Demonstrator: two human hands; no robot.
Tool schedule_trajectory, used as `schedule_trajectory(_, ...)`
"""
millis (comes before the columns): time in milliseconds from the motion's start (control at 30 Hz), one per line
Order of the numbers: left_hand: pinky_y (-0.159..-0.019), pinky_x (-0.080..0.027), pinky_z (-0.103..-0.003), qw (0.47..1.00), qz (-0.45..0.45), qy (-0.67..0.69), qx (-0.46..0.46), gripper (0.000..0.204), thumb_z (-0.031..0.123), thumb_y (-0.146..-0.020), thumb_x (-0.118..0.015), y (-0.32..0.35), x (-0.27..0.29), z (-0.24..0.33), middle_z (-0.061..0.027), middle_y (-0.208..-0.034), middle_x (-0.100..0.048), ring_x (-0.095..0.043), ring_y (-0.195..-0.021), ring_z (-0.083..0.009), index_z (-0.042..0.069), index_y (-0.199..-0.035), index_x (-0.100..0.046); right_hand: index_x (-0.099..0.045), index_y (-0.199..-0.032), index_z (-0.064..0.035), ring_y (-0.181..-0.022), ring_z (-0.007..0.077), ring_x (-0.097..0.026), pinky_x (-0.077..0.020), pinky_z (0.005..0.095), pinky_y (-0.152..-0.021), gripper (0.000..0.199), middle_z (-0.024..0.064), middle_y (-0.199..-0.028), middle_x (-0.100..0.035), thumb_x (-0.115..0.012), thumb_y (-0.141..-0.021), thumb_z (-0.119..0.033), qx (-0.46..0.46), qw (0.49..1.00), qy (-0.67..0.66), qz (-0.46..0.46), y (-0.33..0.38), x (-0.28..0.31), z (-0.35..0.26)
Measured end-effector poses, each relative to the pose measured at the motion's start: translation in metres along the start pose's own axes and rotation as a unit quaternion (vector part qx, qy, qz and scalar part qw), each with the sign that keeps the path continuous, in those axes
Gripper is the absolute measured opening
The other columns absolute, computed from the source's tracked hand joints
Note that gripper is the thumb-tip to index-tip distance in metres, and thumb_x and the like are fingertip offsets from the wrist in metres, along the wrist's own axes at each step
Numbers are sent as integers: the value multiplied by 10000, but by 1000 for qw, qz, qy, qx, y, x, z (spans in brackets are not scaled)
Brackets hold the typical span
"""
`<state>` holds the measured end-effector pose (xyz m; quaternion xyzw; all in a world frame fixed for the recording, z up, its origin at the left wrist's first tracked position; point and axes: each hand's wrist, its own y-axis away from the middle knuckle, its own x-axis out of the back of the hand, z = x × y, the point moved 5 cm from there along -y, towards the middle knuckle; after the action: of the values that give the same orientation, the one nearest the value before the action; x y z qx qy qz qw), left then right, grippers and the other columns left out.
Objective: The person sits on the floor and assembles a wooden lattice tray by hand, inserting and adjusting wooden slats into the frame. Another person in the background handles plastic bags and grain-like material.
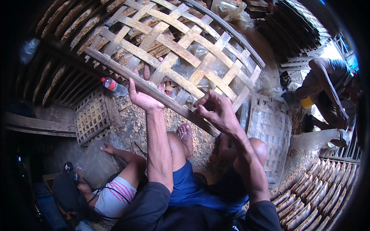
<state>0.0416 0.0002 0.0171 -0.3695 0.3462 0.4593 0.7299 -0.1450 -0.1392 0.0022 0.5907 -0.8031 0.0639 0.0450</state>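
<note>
A large woven bamboo rack (pixel 181 50), its flat strips crossing with open gaps and wooden rails along its sides, is tilted up in front of me. My left hand (pixel 147 96) is closed round its near rail, thumb on my side and fingers showing through the gaps behind. My right hand (pixel 217 111) is by the same rail, further right, with thumb and forefinger curled toward each other in a pinch. Whatever lies between those fingers, if anything, is too small to make out. Yellowish crumbs cling to some of the strips.
Crumb-strewn floor (pixel 156 133) lies below. A red-capped plastic bottle (pixel 115 86) stands left, near a smaller woven rack (pixel 94 117). A plastic-covered rack (pixel 268 134) leans right. Stacked slabs (pixel 320 192) fill the lower right. Two people sit nearby, left (pixel 115 188) and right (pixel 327 88).
</note>
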Motion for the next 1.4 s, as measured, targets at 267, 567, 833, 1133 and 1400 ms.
schedule_trajectory(267, -1174, -308, -695, 998, -12, 37, 46, 575, 477, -984, -565, 4, -9, -5, -259, -1520, -485, -402, -1393, -583, 187, -1474, -485, -783, -1072, -57, -826, 230, -746, -599, 331, -729, 184, 125, -897, -721, -754, -890, -55, 162, 970, 174, 49, -12, -29, -20)
schedule_trajectory(567, -1146, -282, -753, 991, -64, 52, 106, 557, 477, -979, -560, 12, -17, -18, -198, -1459, -572, -369, -1407, -596, 188, -1452, -500, -768, -1068, -78, -804, 268, -718, -571, 371, -700, 176, 113, -896, -687, -741, -894, -73, 184, 960, 206, 44, -17, -32, -23)
schedule_trajectory(833, -1164, -281, -738, 990, -58, 46, 122, 605, 493, -976, -561, 15, -16, -29, -301, -1490, -497, -422, -1369, -600, 155, -1450, -395, -701, -1062, -61, -770, 329, -657, -518, 416, -653, 148, 141, -857, -617, -712, -914, -64, 191, 953, 204, 113, -7, -40, -17)
schedule_trajectory(1133, -1040, -398, -743, 988, -81, 45, 126, 509, 505, -988, -552, 13, -14, -27, -182, -1538, -504, -350, -1424, -590, 235, -1419, -549, -709, -1035, -22, -714, 254, -672, -536, 377, -640, 128, 142, -868, -665, -680, -956, -119, 201, 967, 92, 128, -17, -22, -10)
schedule_trajectory(1400, -1063, -374, -744, 989, -65, 47, 120, 535, 500, -984, -560, 14, -14, -23, -186, -1544, -493, -354, -1420, -593, 221, -1439, -537, -713, -1214, -17, -755, 82, -645, -541, 249, -648, 275, 60, -1005, -745, -633, -979, -136, -105, 949, 45, -294, 13, -11, -12)
